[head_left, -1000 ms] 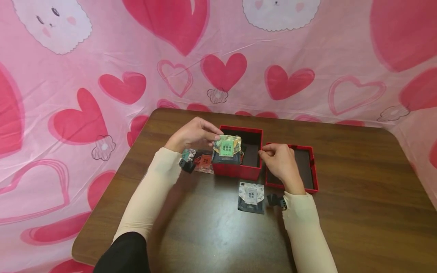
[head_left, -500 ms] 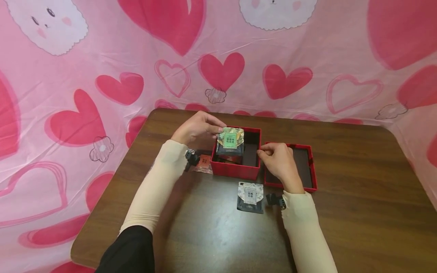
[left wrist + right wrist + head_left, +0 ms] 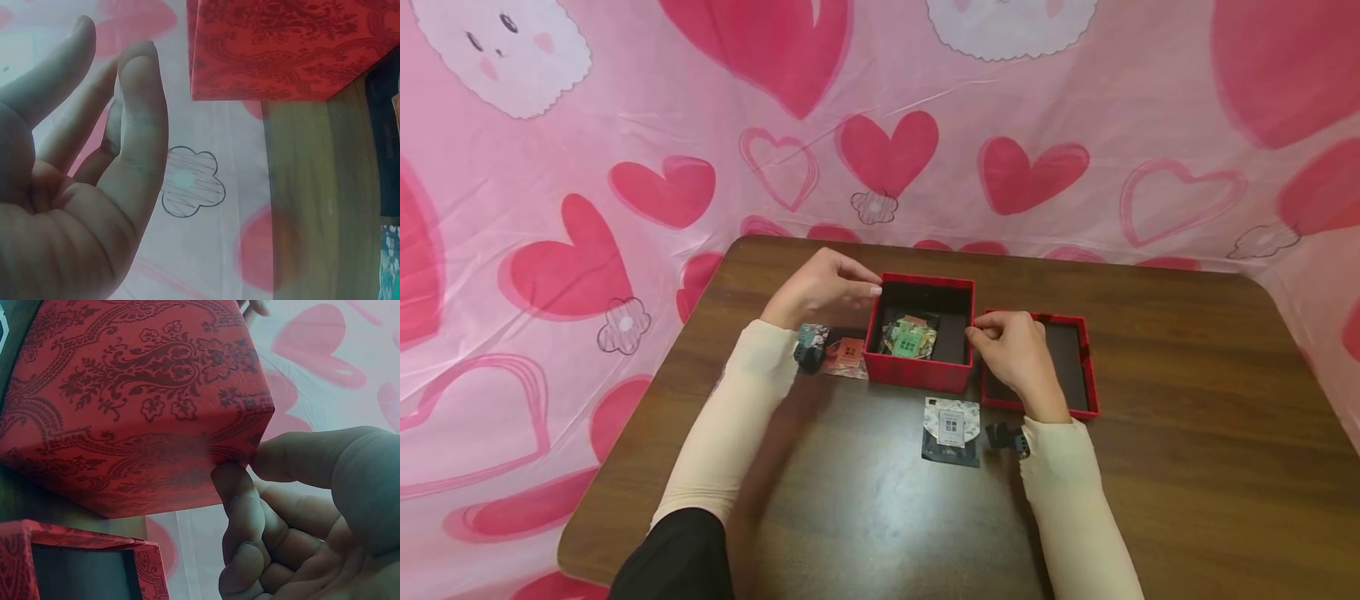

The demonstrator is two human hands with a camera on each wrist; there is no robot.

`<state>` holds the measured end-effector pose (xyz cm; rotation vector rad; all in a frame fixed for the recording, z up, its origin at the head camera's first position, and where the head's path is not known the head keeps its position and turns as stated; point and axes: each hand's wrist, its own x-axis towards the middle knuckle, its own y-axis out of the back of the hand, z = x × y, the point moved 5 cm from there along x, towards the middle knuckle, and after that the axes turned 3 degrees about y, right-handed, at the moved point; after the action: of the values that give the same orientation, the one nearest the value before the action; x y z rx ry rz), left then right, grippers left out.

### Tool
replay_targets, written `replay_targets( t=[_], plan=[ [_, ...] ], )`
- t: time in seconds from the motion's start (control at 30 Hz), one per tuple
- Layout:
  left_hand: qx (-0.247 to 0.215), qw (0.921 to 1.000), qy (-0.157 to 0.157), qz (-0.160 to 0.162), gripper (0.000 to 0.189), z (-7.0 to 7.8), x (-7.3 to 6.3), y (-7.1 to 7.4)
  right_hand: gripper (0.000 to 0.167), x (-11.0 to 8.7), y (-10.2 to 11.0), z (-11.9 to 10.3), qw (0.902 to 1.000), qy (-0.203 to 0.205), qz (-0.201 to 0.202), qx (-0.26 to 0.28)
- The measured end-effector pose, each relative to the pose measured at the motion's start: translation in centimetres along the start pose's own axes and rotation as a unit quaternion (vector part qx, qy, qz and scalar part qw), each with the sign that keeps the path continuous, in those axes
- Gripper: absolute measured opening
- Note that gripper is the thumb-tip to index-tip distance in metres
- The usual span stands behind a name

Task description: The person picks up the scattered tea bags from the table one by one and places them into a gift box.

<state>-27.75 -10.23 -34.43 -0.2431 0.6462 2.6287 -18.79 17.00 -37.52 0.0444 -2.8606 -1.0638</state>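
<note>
Seeing the green packet [image 3: 908,343] down inside the red box [image 3: 917,375], toward the left part of its floor and near the front wall, on top of something orange and mostly hidden. Holding nothing in the left hand [image 3: 820,287]: thumb and fingers apart, loosely stretched near the top of the left wall, higher than the green packet and off to its left. Unable to tell about contact between those fingertips and the rim. Pinching the upper edge of the right wall with the right hand [image 3: 1017,357], thumb and forefinger clamped on the cardboard, other fingers curled; across the box from the green packet, outside the wall.

Finding the shallow red lid [image 3: 1063,358] just right of the box, open side up, partly covered by the right hand. Noticing the white packet [image 3: 951,431] flat on the brown table [image 3: 850,500], in front of the box; at its left side, an orange packet [image 3: 846,357], then a teal packet [image 3: 814,335] partly behind the left wrist's black camera [image 3: 810,358]. Wearing pale sleeves [image 3: 730,425] on both forearms. Facing, past the table, a pink cloth [image 3: 962,83] with printed hearts.
</note>
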Motion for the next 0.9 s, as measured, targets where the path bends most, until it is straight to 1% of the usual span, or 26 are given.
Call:
replay_targets(
  t=[0.17, 0.27, 0.4, 0.5, 0.73, 0.9],
  plan=[
    [-0.002, 1.0, -0.008, 0.004, 0.026, -0.1, -0.8, 0.0, 0.023, 0.0, 0.0, 0.0, 1.0, -0.006, -0.002, 0.003],
    [-0.006, 0.9999, -0.005, 0.008, 0.025, -0.3, -1.4, 0.0, 0.023, 0.0, 0.0, 0.0, 1.0, -0.007, -0.002, 0.004],
    [-0.043, 0.999, 0.012, 0.004, 0.024, -0.7, -2.1, -0.4, 0.023, 0.0, 0.0, 0.0, 1.0, -0.008, 0.0, 0.002],
    [-0.064, 0.9978, 0.016, 0.002, 0.023, -0.8, -2.8, -0.8, 0.023, 0.0, 0.0, 0.0, 1.0, -0.009, -0.001, 0.001],
    [-0.022, 0.9995, -0.02, 0.005, 0.024, -0.8, -4.1, -1.8, 0.024, -0.1, 0.0, 0.1, 1.0, -0.01, -0.001, 0.003],
    [-0.006, 0.9996, -0.026, -0.006, 0.024, -1.0, -5.0, -2.8, 0.024, 0.0, 0.0, 0.0, 1.0, -0.005, 0.003, 0.003]
  ],
)
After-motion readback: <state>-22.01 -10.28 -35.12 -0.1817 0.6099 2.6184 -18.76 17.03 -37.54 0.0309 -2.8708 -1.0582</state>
